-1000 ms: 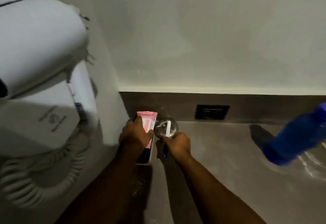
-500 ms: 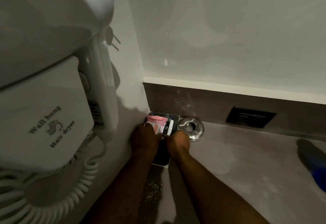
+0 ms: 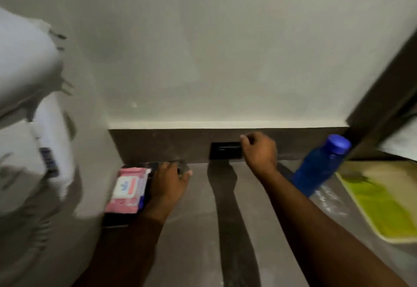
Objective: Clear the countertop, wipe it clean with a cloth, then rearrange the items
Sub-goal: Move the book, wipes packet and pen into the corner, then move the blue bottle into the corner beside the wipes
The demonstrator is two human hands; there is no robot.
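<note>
Left hand [image 3: 168, 185] lay flat beside pink wipes pack [image 3: 127, 189], tucked into counter [image 3: 198, 230] corner, likely rearranging; right hand [image 3: 259, 151] hovered, fingers curled, empty.

On the bench [image 3: 203, 230], the wipes pack [image 3: 127, 188] lies far left of the bottle [image 3: 320, 164]; the mat [image 3: 383, 201] lies right of the bottle, the socket [image 3: 225, 150] behind-left.
</note>
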